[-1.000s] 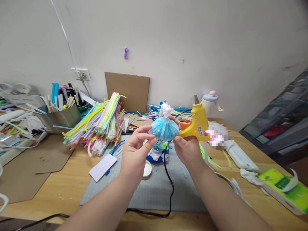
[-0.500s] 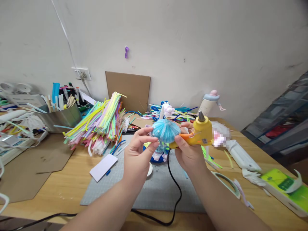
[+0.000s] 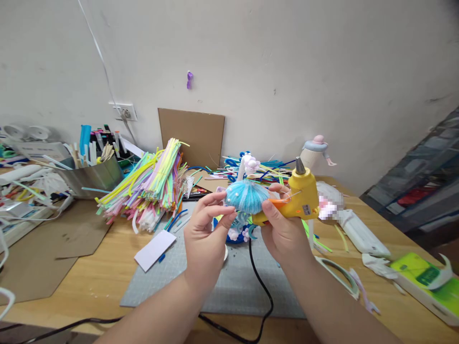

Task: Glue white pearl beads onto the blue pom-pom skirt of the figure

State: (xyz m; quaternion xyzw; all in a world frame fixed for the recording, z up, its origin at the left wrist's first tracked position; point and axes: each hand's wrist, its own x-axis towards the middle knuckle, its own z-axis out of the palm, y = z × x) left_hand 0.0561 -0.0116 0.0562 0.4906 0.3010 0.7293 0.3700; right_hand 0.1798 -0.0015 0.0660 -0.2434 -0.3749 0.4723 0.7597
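Head view. Light wooden table (image 3: 89, 282), heavily cluttered. Grey cutting mat (image 3: 233, 282) lies at its near edge, centre. A heap of pastel pipe cleaners (image 3: 150, 184) sits toward the far left. The right hand (image 3: 283, 231) is closed round a yellow hot-glue gun (image 3: 301, 193), nozzle up and turned away. The left hand (image 3: 206, 234) pinches the rim of a fluffy blue pipe-cleaner dome (image 3: 249, 197), held aloft over the mat's far edge. Judgement: the dome is shaped and beaded, but not joined to the small blue-based ornament (image 3: 236, 231) below.
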